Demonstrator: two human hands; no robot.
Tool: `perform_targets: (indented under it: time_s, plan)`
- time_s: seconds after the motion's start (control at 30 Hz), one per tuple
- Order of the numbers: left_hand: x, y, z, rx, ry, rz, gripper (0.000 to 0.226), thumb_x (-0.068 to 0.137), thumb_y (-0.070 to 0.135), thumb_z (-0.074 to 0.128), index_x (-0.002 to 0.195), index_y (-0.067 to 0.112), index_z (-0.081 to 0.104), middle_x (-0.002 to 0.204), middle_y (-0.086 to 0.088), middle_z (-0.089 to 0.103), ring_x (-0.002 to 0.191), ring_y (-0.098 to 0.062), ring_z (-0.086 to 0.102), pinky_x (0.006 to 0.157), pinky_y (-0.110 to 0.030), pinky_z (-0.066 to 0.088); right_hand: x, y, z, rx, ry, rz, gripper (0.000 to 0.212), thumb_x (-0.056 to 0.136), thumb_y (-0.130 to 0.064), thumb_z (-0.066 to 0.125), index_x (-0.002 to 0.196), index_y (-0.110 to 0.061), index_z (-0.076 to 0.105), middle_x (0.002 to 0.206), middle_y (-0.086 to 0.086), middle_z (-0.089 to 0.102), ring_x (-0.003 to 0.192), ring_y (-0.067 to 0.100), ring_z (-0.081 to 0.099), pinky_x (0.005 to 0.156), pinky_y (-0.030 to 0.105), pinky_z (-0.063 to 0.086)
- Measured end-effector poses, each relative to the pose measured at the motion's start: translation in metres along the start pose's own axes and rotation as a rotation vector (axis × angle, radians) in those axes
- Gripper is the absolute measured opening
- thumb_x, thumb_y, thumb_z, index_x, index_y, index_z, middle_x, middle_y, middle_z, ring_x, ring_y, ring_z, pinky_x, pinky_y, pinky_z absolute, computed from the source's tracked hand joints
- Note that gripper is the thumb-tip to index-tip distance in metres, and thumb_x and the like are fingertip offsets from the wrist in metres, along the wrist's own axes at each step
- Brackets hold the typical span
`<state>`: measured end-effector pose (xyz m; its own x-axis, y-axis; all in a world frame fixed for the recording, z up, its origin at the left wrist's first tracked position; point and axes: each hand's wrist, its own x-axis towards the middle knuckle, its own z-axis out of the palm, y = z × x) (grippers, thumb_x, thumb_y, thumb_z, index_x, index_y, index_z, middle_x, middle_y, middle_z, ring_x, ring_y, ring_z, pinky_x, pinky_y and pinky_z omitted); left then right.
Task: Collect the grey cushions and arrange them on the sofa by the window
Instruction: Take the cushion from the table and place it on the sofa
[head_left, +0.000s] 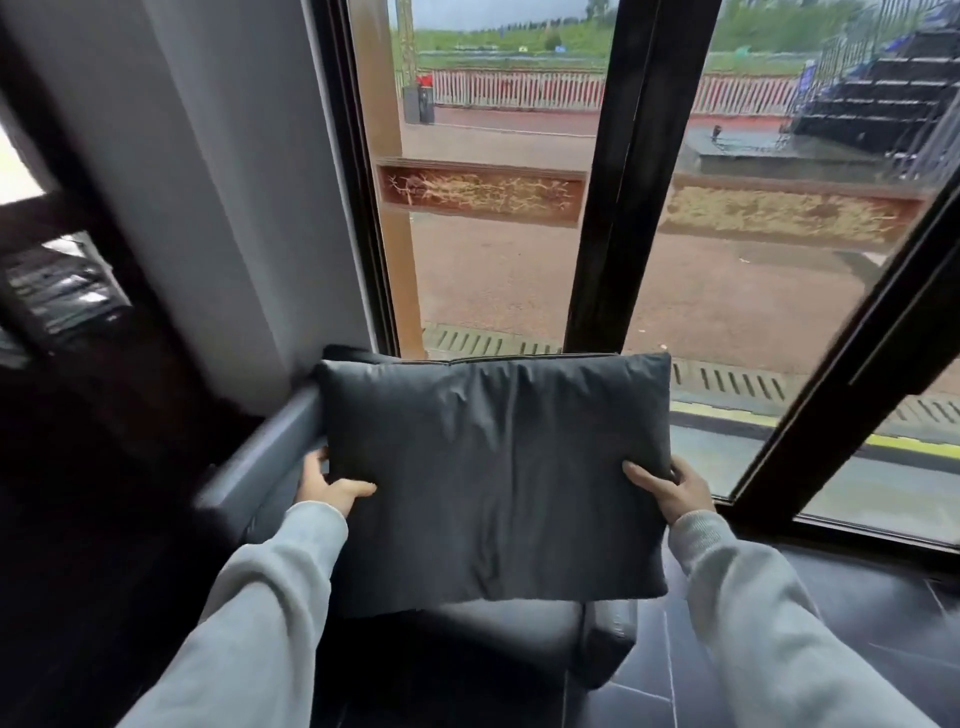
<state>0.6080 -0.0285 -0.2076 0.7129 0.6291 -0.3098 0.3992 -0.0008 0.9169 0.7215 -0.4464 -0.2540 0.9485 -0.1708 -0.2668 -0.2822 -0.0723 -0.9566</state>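
Grey fabric, creased down the middle: a cushion held upright in the air above the sofa, broad face toward the camera, long axis running left to right and roughly level. Gripped at both lower side edges. Left hand clamped on the left edge, thumb laid across the front face, the other fingers hidden behind the fabric. Right hand closed likewise on the right edge, fingers curled together over the front, thumb out of sight. Both hands about equally near, one at each end of the long axis, so neither leading.

Directly behind and touching or nearly touching: a second dark cushion, only its top edge showing, apparently propped against the sofa back by the window. Seat of the sofa straight below the held cushion's bottom edge. Likely next: down and slightly forward, away from the body, keeping the long axis parallel to the window.
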Motion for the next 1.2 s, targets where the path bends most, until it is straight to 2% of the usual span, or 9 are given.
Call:
perform_targets:
  time_s: [0.13,0.33,0.47,0.6,0.73,0.83,1.03,1.13,1.2]
  plan:
    - [0.064,0.031,0.02,-0.023,-0.016,-0.035,0.078,0.082,0.006,0.084,0.15,0.012,0.046,0.152,-0.013,0.055,0.137,-0.034,0.054,0.119,-0.047,0.038,0.056,-0.011,0.028,0.021,-0.013,0.06,0.049,0.073,-0.021,0.095,0.115,-0.012,0.072,0.111,0.013,0.078,0.097,0.032,0.076,0.091,0.041,0.059]
    - [0.144,0.062,0.061,0.006,-0.043,-0.082,0.077,0.08,0.007,0.085,0.148,0.011,0.047,0.148,-0.015,0.056,0.136,-0.034,0.054,0.118,-0.045,0.04,0.131,-0.035,0.05,0.05,-0.042,0.117,0.056,0.069,-0.006,0.096,0.12,-0.009,0.071,0.118,0.016,0.077,0.105,0.036,0.074,0.103,0.051,0.056]
    - [0.223,0.081,0.093,0.073,-0.145,-0.074,0.089,0.076,0.007,0.09,0.152,0.019,0.044,0.144,-0.017,0.059,0.131,-0.036,0.06,0.115,-0.052,0.044,0.185,-0.042,0.067,0.03,-0.041,0.125,0.076,0.068,-0.021,0.099,0.135,-0.015,0.062,0.124,0.014,0.074,0.111,0.038,0.072,0.102,0.056,0.057]
    - [0.325,0.087,0.148,0.097,-0.241,-0.054,0.087,0.073,0.002,0.089,0.149,0.022,0.051,0.134,-0.021,0.067,0.125,-0.039,0.064,0.113,-0.053,0.047,0.266,-0.035,0.085,0.045,-0.007,0.123,0.064,0.075,-0.029,0.095,0.131,-0.017,0.067,0.126,0.012,0.075,0.112,0.034,0.073,0.104,0.054,0.056]
    - [0.415,0.054,0.224,0.071,-0.299,-0.099,0.077,0.083,-0.002,0.08,0.148,0.027,0.051,0.11,-0.001,0.072,0.095,-0.02,0.07,0.092,-0.041,0.055,0.351,-0.004,0.107,0.063,0.083,0.132,0.076,0.076,-0.02,0.095,0.143,-0.021,0.06,0.123,0.008,0.075,0.111,0.03,0.073,0.102,0.049,0.058]
    - [0.47,0.016,0.275,0.072,-0.313,-0.18,0.079,0.085,-0.001,0.078,0.149,0.03,0.044,0.104,0.011,0.065,0.096,-0.016,0.066,0.079,-0.038,0.054,0.409,0.027,0.12,0.053,0.114,0.209,0.078,0.078,-0.014,0.093,0.145,-0.022,0.053,0.127,0.012,0.072,0.114,0.032,0.072,0.103,0.051,0.057]
    - [0.558,-0.041,0.351,0.166,-0.365,-0.345,0.06,0.09,0.013,0.078,0.141,0.029,0.051,0.137,0.007,0.061,0.128,-0.023,0.055,0.084,-0.037,0.053,0.489,0.099,0.138,0.057,0.187,0.332,0.065,0.082,-0.014,0.089,0.137,-0.022,0.055,0.122,0.006,0.073,0.104,0.019,0.076,0.101,0.049,0.058]
    - [0.576,-0.057,0.375,0.198,-0.4,-0.433,0.085,0.09,0.016,0.08,0.159,0.029,0.032,0.159,0.002,0.047,0.138,-0.029,0.051,0.092,-0.046,0.058,0.5,0.126,0.148,0.025,0.21,0.375,0.062,0.085,-0.009,0.086,0.135,-0.032,0.057,0.127,0.005,0.069,0.109,0.018,0.073,0.098,0.047,0.059]
    - [0.582,-0.066,0.386,0.211,-0.376,-0.433,0.096,0.09,0.017,0.081,0.163,0.032,0.021,0.166,0.0,0.038,0.14,-0.031,0.051,0.1,-0.051,0.056,0.503,0.135,0.153,-0.004,0.23,0.379,0.048,0.085,-0.016,0.086,0.125,-0.034,0.066,0.128,0.005,0.072,0.108,0.012,0.073,0.088,0.034,0.059]
